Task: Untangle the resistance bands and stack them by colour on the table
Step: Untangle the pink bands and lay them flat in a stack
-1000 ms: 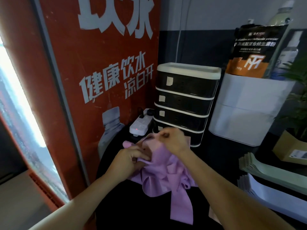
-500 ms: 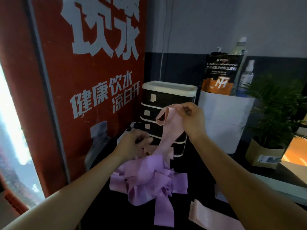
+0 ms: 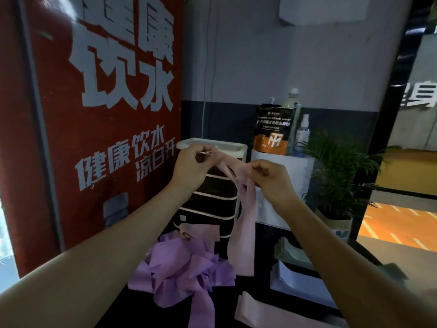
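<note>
Pinching pink band [image 3: 243, 223] at top: left hand [image 3: 189, 168], right hand [image 3: 269, 178], band hanging above purple tangle [image 3: 182, 271] on desk [image 3: 113, 313]. Next, likely: lay beside pink band on desk [image 3: 255, 313].

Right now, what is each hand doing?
Left hand: closed, fingers pinching the top end of the pink band.
Right hand: closed, pinching the same pink band, which hangs above the purple tangle.

Gym corner, supplement pouch [image 3: 273, 131], drinking-water poster [image 3: 113, 91]
</note>
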